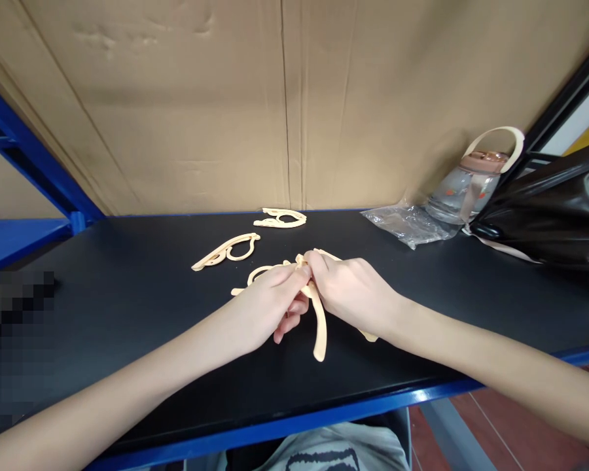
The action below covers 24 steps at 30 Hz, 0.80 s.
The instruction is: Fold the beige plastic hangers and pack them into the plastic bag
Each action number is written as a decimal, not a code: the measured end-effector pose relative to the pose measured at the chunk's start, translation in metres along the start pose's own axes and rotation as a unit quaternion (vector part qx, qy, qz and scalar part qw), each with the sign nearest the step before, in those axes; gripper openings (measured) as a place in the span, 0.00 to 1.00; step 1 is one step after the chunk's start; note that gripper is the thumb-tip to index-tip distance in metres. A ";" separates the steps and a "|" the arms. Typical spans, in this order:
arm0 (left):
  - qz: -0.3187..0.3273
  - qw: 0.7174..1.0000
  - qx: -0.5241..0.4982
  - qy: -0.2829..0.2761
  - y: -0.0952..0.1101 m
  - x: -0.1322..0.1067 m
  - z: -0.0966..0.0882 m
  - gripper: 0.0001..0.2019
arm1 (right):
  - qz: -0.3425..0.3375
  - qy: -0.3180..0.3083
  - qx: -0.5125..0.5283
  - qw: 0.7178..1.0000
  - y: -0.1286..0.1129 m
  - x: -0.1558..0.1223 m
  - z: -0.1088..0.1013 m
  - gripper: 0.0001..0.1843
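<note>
My left hand (pixel 272 297) and my right hand (pixel 351 288) meet over the middle of the black table. Their fingers are pinched on a cream plastic folding hanger (pixel 320 330), one arm of which points down toward the table's front edge. A curved cream loop (pixel 256 275) shows beyond my left hand, and a cream tip (pixel 368 336) sticks out below my right wrist; whether these belong to the same hanger is hidden by the hands. Farther off, a folded cream hanger (pixel 226 250) lies to the left, and another folded hanger (pixel 281 219) rests near the back edge.
Crumpled clear plastic bag (pixel 407 222) lies at the back right, beside a tilted clear water bottle (pixel 464 190) with a pink lid. A shiny black bag (pixel 554 209) fills the right side. Cardboard (pixel 201 118) walls the back, and a blue frame (pixel 44 170) stands left.
</note>
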<state>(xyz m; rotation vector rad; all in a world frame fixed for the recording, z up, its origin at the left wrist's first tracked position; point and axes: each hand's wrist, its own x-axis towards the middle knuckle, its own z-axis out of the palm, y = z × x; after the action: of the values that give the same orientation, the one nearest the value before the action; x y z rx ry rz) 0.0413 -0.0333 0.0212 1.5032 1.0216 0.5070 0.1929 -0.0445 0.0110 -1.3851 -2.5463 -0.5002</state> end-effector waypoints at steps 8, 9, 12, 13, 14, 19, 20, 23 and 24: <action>0.129 0.938 0.321 0.027 0.003 -0.019 0.000 0.17 | 0.126 -0.020 0.303 0.944 0.035 0.004 -0.003 0.15; 0.125 0.934 0.334 0.028 0.003 -0.016 -0.007 0.18 | 0.135 -0.013 0.297 0.945 0.040 0.005 -0.001 0.15; 0.083 0.929 0.357 0.059 -0.002 -0.001 -0.028 0.18 | 0.152 -0.003 0.241 0.959 0.050 0.006 0.005 0.12; 0.078 0.918 0.382 0.075 -0.005 0.004 -0.034 0.18 | 0.157 -0.004 0.223 0.962 0.051 0.007 0.007 0.11; 0.075 0.902 0.415 0.092 -0.006 0.009 -0.038 0.18 | 0.160 -0.007 0.211 0.964 0.051 0.008 0.009 0.11; 0.067 0.823 0.532 0.189 -0.002 0.017 -0.053 0.19 | 0.172 -0.036 0.183 0.967 0.051 0.010 0.012 0.11; 0.072 0.808 0.547 0.207 -0.001 0.017 -0.058 0.18 | 0.172 -0.039 0.181 0.968 0.052 0.010 0.012 0.12; 0.104 0.759 0.592 0.252 -0.006 0.024 -0.083 0.16 | 0.162 -0.037 0.181 0.969 0.053 0.008 0.016 0.14; 0.103 0.748 0.606 0.251 -0.010 0.028 -0.092 0.19 | 0.159 -0.032 0.185 0.969 0.053 0.008 0.017 0.14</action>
<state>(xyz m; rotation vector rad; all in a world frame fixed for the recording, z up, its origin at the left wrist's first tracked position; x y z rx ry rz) -0.0208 0.0408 0.0249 2.7517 1.7972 0.3973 0.2332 -0.0049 0.0088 -1.6311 -2.2428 0.0742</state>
